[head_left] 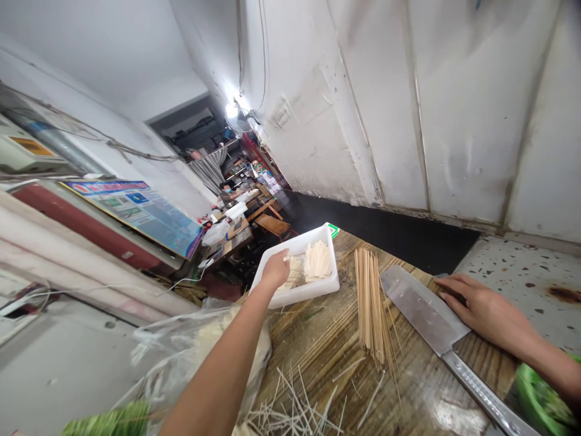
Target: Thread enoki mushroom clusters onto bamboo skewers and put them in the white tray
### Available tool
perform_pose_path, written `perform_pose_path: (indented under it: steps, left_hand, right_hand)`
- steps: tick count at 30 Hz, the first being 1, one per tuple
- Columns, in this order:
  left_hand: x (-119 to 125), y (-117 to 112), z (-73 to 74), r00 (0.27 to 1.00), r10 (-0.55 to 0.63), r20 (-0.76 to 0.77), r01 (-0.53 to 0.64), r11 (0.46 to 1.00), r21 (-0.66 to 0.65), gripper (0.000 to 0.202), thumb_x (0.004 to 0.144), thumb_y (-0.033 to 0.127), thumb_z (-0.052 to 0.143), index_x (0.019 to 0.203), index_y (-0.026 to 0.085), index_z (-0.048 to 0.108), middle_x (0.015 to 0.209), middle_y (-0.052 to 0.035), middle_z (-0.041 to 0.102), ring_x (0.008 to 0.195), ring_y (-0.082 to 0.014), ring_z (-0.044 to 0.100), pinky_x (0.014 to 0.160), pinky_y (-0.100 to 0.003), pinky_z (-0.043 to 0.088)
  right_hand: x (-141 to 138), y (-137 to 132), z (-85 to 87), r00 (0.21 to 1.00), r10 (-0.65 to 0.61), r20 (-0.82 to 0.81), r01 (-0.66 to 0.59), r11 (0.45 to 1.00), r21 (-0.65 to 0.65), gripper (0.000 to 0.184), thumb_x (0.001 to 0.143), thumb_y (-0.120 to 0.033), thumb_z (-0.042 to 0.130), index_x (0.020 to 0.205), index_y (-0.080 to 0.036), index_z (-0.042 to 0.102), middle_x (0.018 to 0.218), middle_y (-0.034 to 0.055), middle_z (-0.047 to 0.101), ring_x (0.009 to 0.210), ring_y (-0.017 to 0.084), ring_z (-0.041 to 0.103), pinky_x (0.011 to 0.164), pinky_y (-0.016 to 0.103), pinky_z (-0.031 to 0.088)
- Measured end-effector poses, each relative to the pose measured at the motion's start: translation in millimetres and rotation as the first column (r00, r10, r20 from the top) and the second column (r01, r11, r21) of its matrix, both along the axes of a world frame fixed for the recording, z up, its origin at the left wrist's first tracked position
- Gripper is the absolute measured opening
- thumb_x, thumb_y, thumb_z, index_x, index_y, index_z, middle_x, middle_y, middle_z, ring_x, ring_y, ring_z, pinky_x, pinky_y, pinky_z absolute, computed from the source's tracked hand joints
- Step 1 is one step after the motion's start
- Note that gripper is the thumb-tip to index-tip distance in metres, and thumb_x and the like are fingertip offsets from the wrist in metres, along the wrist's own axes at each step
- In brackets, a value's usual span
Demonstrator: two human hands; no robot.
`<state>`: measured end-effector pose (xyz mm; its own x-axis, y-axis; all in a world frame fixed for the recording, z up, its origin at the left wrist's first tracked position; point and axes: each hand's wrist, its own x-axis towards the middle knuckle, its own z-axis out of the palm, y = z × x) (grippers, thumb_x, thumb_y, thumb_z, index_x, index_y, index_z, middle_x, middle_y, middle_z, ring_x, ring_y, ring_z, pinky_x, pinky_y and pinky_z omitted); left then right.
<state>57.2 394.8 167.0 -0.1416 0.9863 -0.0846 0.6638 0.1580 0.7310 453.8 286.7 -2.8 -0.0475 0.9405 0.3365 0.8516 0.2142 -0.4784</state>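
Note:
My left hand (pixel 275 271) reaches into a white plastic tray (pixel 333 280). Its fingers are curled against a small bundle of pale, thin-stemmed enoki mushrooms (pixel 295 272), with the fingertips partly hidden. A second enoki bundle (pixel 317 260) lies beside it in the tray. My right hand (pixel 474 306) rests at the table's edge, fingers stretched out and holding nothing I can see. Close to it lies a broad metal cleaver (pixel 420 309), flat on the wood with its handle toward me. Left of the blade is a pile of thin bamboo skewers (pixel 370 303).
Loose pale strands (pixel 295 406) are scattered over the wooden table (pixel 313 336) near me. A clear plastic bag (pixel 204 339) lies at left, above some greens (pixel 109 421). A green bowl (pixel 540 393) is at lower right. Farther off, a masked person (pixel 227 191) is at another table.

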Motion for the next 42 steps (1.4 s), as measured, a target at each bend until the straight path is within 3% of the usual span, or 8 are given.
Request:
perform_pose_path:
  steps: [3,7,14,24,31,37,40,42]
  left_hand:
    - [-10.7,3.1,-13.4,0.969,-0.117,-0.217,0.127,0.991,0.034,0.034,0.074,0.007,0.052,0.104,0.022,0.061,0.132,-0.0083,0.051,0.138,-0.0220,0.015,0.111,-0.041,-0.002]
    - [-20.1,8.9,-26.7,0.895,-0.207,-0.395,0.222,0.975,-0.010,0.032,0.075,0.008,0.050,0.096,0.027,0.065,0.117,-0.0065,0.062,0.134,-0.0235,0.026,0.107,-0.047,-0.011]
    - [-25.5,23.1,-32.7,0.794,-0.291,-0.534,0.309,0.949,-0.058,0.017,0.072,0.014,0.059,0.076,0.027,0.069,0.093,-0.0057,0.067,0.120,-0.0288,0.041,0.105,-0.052,-0.010]
    - [-31.4,20.1,-39.6,0.631,-0.354,-0.690,0.426,0.902,-0.073,0.025,0.073,0.010,0.057,0.061,0.026,0.070,0.075,-0.0025,0.068,0.104,-0.0256,0.054,0.105,-0.049,-0.014]
    - [-27.3,12.5,-36.6,0.565,-0.375,-0.735,0.389,0.907,-0.163,0.016,0.084,0.025,0.054,0.090,0.018,0.067,0.100,-0.0064,0.069,0.108,-0.0241,0.055,0.106,-0.058,0.010]
    - [-29.9,-29.4,-5.2,0.585,-0.321,-0.745,0.398,0.914,-0.081,0.054,0.080,0.004,0.040,0.127,0.028,0.047,0.141,-0.0049,0.043,0.135,-0.0229,0.028,0.106,-0.059,0.004]
    - [-36.2,-80.5,18.4,0.626,-0.253,-0.737,0.388,0.922,0.013,0.054,0.083,0.009,0.040,0.134,0.025,0.039,0.147,-0.0050,0.033,0.138,-0.0193,0.018,0.109,-0.051,0.003]
    - [-45.4,-128.3,32.0,0.658,-0.122,-0.743,0.368,0.913,0.175,0.047,0.086,0.017,0.042,0.132,0.025,0.041,0.142,-0.0052,0.042,0.136,-0.0194,0.024,0.110,-0.050,0.007]
  right_hand:
    - [0.1,-0.4,-2.2,1.000,-0.007,0.021,0.007,1.000,0.005,0.035,0.089,-0.039,0.038,0.110,-0.022,0.061,0.117,0.0085,0.059,0.091,0.025,0.064,0.076,0.035,0.054]
    - [1.6,0.0,-3.7,1.000,0.010,0.017,-0.010,1.000,-0.009,0.036,0.089,-0.041,0.038,0.111,-0.022,0.060,0.117,0.0074,0.059,0.093,0.026,0.064,0.073,0.035,0.054]
    - [3.7,0.7,0.0,1.000,0.023,0.010,-0.022,0.998,-0.055,0.036,0.090,-0.045,0.037,0.110,-0.026,0.059,0.117,0.0042,0.058,0.095,0.023,0.063,0.076,0.032,0.053]
    - [5.1,2.5,-2.9,1.000,0.027,-0.001,-0.027,0.998,-0.059,0.035,0.090,-0.046,0.037,0.108,-0.026,0.060,0.118,0.0046,0.058,0.096,0.025,0.063,0.076,0.032,0.053]
    - [6.4,3.4,-5.0,0.999,0.032,0.009,-0.031,0.999,-0.039,0.036,0.090,-0.046,0.037,0.108,-0.025,0.060,0.117,0.0062,0.058,0.095,0.023,0.063,0.079,0.032,0.050]
    - [11.7,10.0,-7.0,1.000,0.007,0.014,-0.009,0.993,0.118,0.039,0.087,-0.047,0.039,0.095,-0.020,0.067,0.098,0.0064,0.066,0.082,0.021,0.065,0.075,0.033,0.051]
    - [15.4,2.2,8.3,0.999,-0.029,0.042,0.021,0.983,0.183,0.046,0.087,-0.048,0.036,0.095,-0.015,0.066,0.099,0.0126,0.065,0.086,0.024,0.063,0.078,0.035,0.049]
    - [10.3,-12.6,27.7,0.997,-0.061,0.053,0.046,0.968,0.246,0.047,0.087,-0.048,0.037,0.100,-0.012,0.065,0.106,0.0154,0.062,0.091,0.026,0.061,0.082,0.037,0.047]
